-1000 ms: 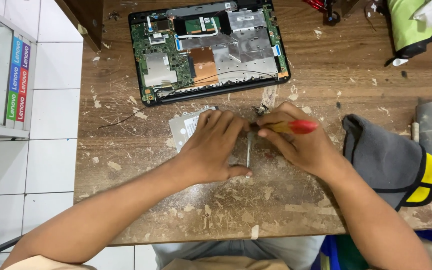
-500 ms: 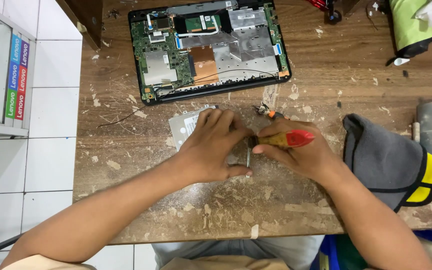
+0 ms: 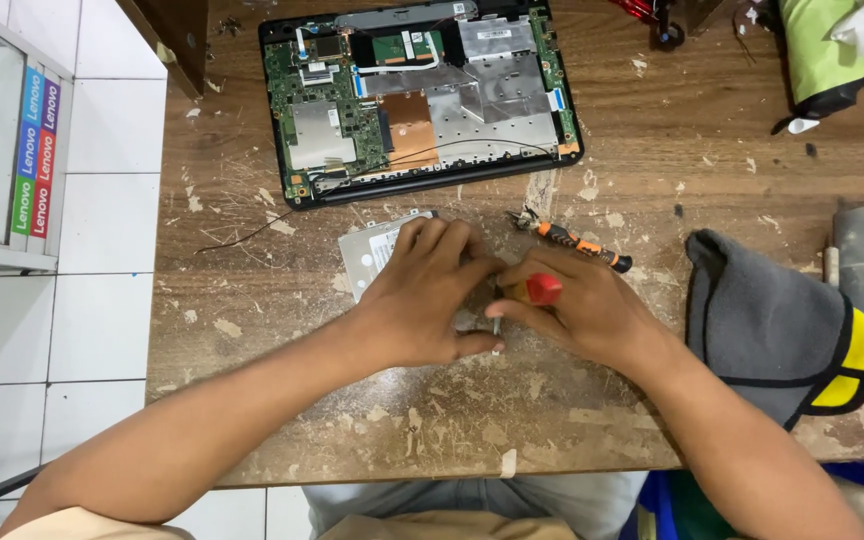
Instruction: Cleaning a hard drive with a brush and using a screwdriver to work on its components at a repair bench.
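Note:
My left hand (image 3: 425, 296) lies flat over a silver drive in a metal bracket (image 3: 372, 252) on the worn wooden table (image 3: 252, 300), pressing it down; most of the drive is hidden under the palm. My right hand (image 3: 582, 308) grips a red-handled screwdriver (image 3: 540, 289), held upright with its shaft pointing down between the two hands. The tip's contact point is hidden by my fingers.
An opened black laptop (image 3: 422, 100) with its circuit board exposed lies at the back of the table. A small orange-and-black tool (image 3: 577, 243) lies behind my right hand. A grey and yellow bag (image 3: 792, 335) sits at the right, a green bundle (image 3: 827, 50) far right.
The screwdriver has swung from lying sideways to standing upright, its red handle end now facing the camera. The small orange tool behind the right hand has come into view. My left hand stays put.

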